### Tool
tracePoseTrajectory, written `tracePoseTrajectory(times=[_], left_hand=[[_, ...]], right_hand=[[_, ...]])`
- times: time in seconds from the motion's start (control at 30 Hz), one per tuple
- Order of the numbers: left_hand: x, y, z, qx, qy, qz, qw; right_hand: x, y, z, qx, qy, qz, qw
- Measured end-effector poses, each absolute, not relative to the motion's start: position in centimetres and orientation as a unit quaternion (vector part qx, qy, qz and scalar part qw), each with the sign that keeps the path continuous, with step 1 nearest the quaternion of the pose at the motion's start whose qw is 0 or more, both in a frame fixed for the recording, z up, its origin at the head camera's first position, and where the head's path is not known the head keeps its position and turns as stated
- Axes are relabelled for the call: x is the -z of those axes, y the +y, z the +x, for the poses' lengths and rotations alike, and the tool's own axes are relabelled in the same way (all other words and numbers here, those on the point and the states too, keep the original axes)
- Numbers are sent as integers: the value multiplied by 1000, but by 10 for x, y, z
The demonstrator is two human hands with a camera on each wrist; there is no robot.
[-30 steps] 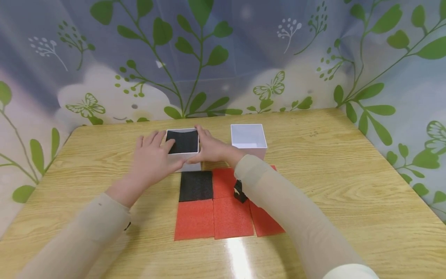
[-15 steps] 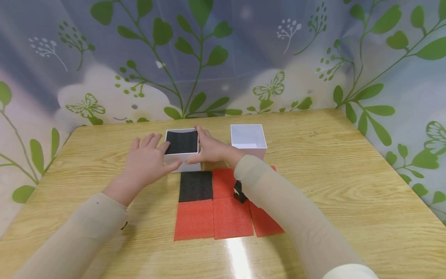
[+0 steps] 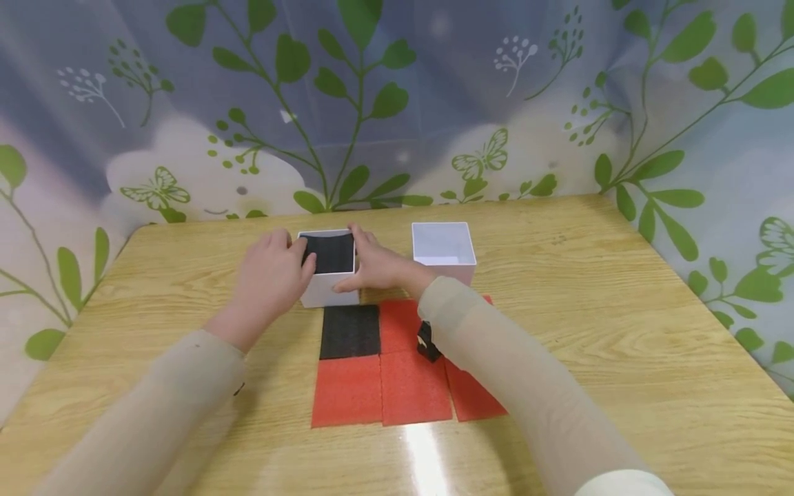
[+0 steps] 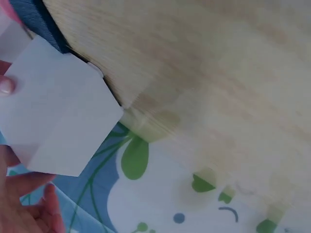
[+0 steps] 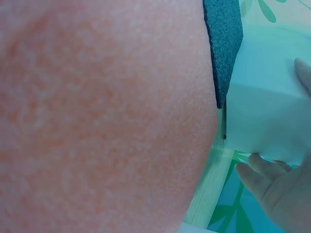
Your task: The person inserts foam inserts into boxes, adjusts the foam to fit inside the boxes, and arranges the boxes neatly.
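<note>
In the head view, a white box (image 3: 331, 289) stands at the back of the table with a black felt-like square (image 3: 335, 255) inside, its top edge curved. My right hand (image 3: 378, 265) grips this box at its right side, thumb at the front wall, forefinger along the back corner. Over the left rim, my left hand (image 3: 269, 269) pinches the black square's left edge, its fingertips partly covering that edge. The left wrist view shows the white box (image 4: 53, 107) from outside, the left hand (image 4: 31, 204) at its lower left. Skin fills much of the right wrist view beside the white box (image 5: 262, 116).
A second white box (image 3: 442, 244), with nothing inside, stands to the right. Before the boxes lie a black square (image 3: 350, 332) and several red squares (image 3: 347, 390), some partly under the right forearm. A patterned curtain (image 3: 397, 103) hangs behind the wooden table (image 3: 589, 289).
My left hand first drew back leftward from the box with fingers spread, then came in again, its fingers now closed together at the black square's left edge. The right hand keeps its grip.
</note>
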State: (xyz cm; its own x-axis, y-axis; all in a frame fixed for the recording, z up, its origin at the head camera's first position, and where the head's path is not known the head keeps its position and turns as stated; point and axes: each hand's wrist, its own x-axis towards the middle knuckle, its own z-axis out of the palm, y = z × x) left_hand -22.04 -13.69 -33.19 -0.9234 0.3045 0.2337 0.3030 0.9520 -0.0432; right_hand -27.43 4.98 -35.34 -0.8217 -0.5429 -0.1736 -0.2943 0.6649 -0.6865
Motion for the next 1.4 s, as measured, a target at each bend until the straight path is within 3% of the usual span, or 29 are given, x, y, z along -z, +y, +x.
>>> tracePoseTrajectory(times=[0.13, 0.57, 0.9, 1.13, 1.4], left_hand=[[332, -131, -228, -44, -978, -147, 144], [331, -123, -239, -57, -992, -97, 58], [332, -128, -239, -30, -992, -97, 69], [330, -126, -239, -24, -994, -92, 50], [332, -128, -238, -39, -975, -169, 138]], right_hand=[[355, 49, -275, 340, 891, -237, 184], [359, 53, -276, 352, 891, -225, 180], [358, 48, -276, 354, 888, -235, 177], [355, 50, -275, 352, 889, -233, 175], [355, 49, -275, 352, 887, -237, 179]])
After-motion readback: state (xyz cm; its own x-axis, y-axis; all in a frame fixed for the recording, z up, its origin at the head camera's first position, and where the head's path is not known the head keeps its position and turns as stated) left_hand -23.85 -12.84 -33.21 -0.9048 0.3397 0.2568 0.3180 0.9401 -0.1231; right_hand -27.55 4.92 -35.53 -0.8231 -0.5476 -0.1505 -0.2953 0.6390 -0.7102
